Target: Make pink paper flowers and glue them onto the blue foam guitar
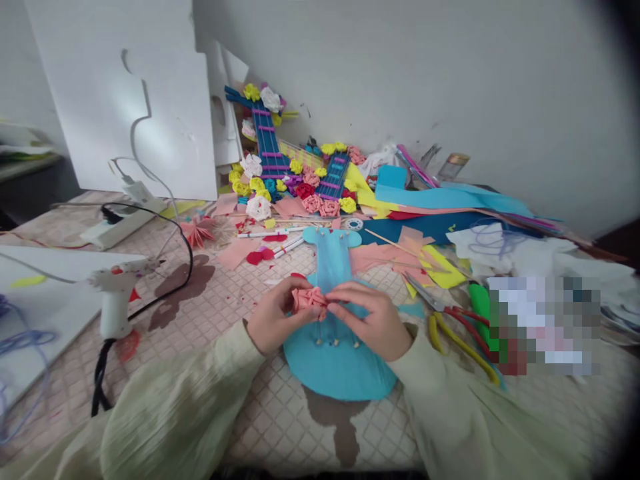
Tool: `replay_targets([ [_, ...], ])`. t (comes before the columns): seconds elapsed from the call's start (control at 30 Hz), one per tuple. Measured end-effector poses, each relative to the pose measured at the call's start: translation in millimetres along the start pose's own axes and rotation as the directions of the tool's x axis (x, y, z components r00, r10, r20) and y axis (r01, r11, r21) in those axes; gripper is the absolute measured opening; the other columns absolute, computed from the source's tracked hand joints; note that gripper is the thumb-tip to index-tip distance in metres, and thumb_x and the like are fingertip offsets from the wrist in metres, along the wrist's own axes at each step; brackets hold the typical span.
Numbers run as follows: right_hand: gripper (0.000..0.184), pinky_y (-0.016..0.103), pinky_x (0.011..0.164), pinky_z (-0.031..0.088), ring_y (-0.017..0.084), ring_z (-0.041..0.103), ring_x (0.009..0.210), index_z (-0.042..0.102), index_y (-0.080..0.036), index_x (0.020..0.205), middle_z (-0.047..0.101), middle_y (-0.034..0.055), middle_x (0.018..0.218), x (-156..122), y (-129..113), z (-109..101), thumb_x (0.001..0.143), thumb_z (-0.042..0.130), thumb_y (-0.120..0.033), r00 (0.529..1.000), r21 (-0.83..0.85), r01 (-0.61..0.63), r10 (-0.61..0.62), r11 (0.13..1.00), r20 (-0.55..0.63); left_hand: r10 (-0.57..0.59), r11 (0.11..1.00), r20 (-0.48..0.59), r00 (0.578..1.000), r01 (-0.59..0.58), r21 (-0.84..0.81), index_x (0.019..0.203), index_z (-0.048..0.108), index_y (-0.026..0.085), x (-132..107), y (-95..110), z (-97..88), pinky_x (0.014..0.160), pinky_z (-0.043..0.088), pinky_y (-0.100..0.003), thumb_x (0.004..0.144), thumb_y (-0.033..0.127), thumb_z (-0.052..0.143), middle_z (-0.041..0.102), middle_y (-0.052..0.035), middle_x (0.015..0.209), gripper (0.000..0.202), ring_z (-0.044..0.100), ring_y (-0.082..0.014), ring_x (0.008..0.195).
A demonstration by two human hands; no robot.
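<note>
A pink paper flower [307,301] is held up in front of me, its folded petals bunched together. My left hand [280,317] grips it from the left between thumb and fingers. From the other side, my right hand [373,317] pinches the flower's right edge with closed fingertips. Beneath both hands lies a light-blue guitar-shaped piece [340,373] on the table, its neck pointing away from me. Small pegs and thin strings show on it; my hands cover part of its body.
A white hot glue gun [115,300] stands at left, its black cord curving to a power strip [123,223]. Scissors [430,297] and yellow-handled pliers [465,350] lie at right. Dark-blue paper guitars [267,143] with flowers lean at the back, near pink paper scraps [383,257].
</note>
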State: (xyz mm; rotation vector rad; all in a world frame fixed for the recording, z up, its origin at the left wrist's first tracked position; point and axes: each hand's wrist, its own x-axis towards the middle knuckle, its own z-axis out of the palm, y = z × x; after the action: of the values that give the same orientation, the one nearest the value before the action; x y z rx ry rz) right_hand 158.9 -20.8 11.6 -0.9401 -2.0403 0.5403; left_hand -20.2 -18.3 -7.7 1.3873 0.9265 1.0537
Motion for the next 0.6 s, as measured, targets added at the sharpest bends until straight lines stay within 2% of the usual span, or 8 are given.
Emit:
replay_targets([
  [0.17, 0.010, 0.028, 0.067, 0.049, 0.014, 0.058, 0.074, 0.061, -0.016, 0.084, 0.061, 0.0042, 0.080, -2.7, 2.5, 10.2, 0.074, 0.058, -0.018, 0.998, 0.061, -0.068, 0.068, 0.996, -0.009, 0.025, 0.999, 0.050, 0.998, -0.027, 0.041, 0.098, 0.049, 0.016, 0.9, -3.1, -2.8, 0.073, 0.046, -0.029, 0.069, 0.026, 0.064, 0.055, -0.0053, 0.090, 0.034, 0.055, -0.0163, 0.083],
  [0.3, 0.020, 0.028, 0.066, 0.049, 0.013, 0.058, 0.070, 0.055, -0.016, 0.095, 0.060, 0.0035, 0.077, -2.8, 3.5, 14.0, 0.076, 0.055, -0.021, 0.977, 0.188, -0.195, 0.208, 0.963, -0.052, 0.037, 0.995, 0.025, 0.999, -0.035, -0.095, 0.115, 0.032, 0.024, 0.9, 1.7, 0.9, 0.077, 0.046, -0.028, 0.063, 0.019, 0.069, 0.044, -0.0046, 0.106, 0.064, 0.055, -0.0143, 0.087],
  [0.37, 0.022, 0.028, 0.067, 0.049, 0.014, 0.058, 0.070, 0.054, -0.015, 0.097, 0.060, 0.0032, 0.075, -2.5, 4.3, 14.6, 0.077, 0.054, -0.023, 0.967, 0.261, -0.228, 0.250, 0.938, -0.057, 0.061, 0.989, -0.010, 0.998, -0.061, -0.138, 0.116, 0.025, 0.029, 2.0, 1.6, 1.9, 0.077, 0.046, -0.027, 0.062, 0.016, 0.070, 0.041, -0.0028, 0.106, 0.071, 0.055, -0.0126, 0.086],
  [0.43, 0.024, 0.029, 0.069, 0.049, 0.014, 0.058, 0.072, 0.054, -0.016, 0.098, 0.060, 0.0036, 0.077, -2.1, 7.1, 13.9, 0.076, 0.056, -0.026, 0.956, 0.322, -0.246, 0.283, 0.914, -0.075, 0.074, 0.986, 0.002, 0.997, -0.073, -0.147, 0.112, 0.026, 0.028, 4.2, -1.5, 1.2, 0.075, 0.046, -0.027, 0.064, 0.017, 0.069, 0.046, -0.0016, 0.100, 0.065, 0.056, -0.0125, 0.084],
  [0.5, 0.030, 0.030, 0.071, 0.049, 0.015, 0.059, 0.076, 0.053, -0.017, 0.101, 0.061, 0.0046, 0.083, -1.6, 11.9, 12.8, 0.074, 0.059, -0.028, 0.940, 0.411, -0.277, 0.333, 0.869, -0.071, 0.080, 0.989, 0.048, 0.996, -0.073, -0.132, 0.105, 0.035, 0.024, 6.9, -6.4, -0.6, 0.072, 0.047, -0.027, 0.063, 0.020, 0.069, 0.051, -0.0018, 0.093, 0.054, 0.057, -0.0135, 0.081],
  [0.6, 0.034, 0.030, 0.071, 0.049, 0.016, 0.060, 0.076, 0.055, -0.018, 0.102, 0.062, 0.0049, 0.085, -0.6, 19.2, 12.6, 0.071, 0.062, -0.030, 0.930, 0.540, -0.326, 0.366, 0.776, 0.036, 0.091, 0.993, 0.093, 0.991, -0.084, -0.082, 0.100, 0.046, 0.019, 9.7, -12.4, -2.6, 0.070, 0.047, -0.027, 0.063, 0.022, 0.069, 0.053, -0.0055, 0.095, 0.044, 0.057, -0.0154, 0.082],
])
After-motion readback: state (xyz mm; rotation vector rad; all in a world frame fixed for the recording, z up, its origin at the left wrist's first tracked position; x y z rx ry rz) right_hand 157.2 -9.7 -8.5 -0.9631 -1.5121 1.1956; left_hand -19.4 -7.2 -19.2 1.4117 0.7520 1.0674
